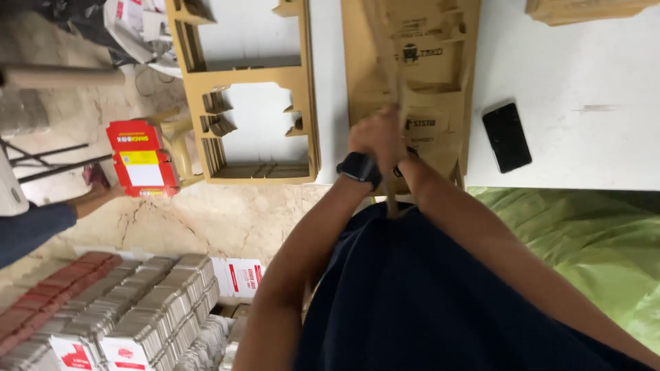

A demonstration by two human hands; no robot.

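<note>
Fingers (375, 130) of both my hands clamp the flat brown die-cut cardboard sheet (426, 62), printed, creased, stretching away over the white desk (577, 75).

Your counter (584, 62) is white. The die-cut cardboard sheet (412, 75) on it is plain tan with dark print; the phone (507, 137) near its front edge is black. Your watch (359, 167) is black, your shirt (426, 302) navy. A red-and-yellow box (141, 159) lies on the floor.
</note>
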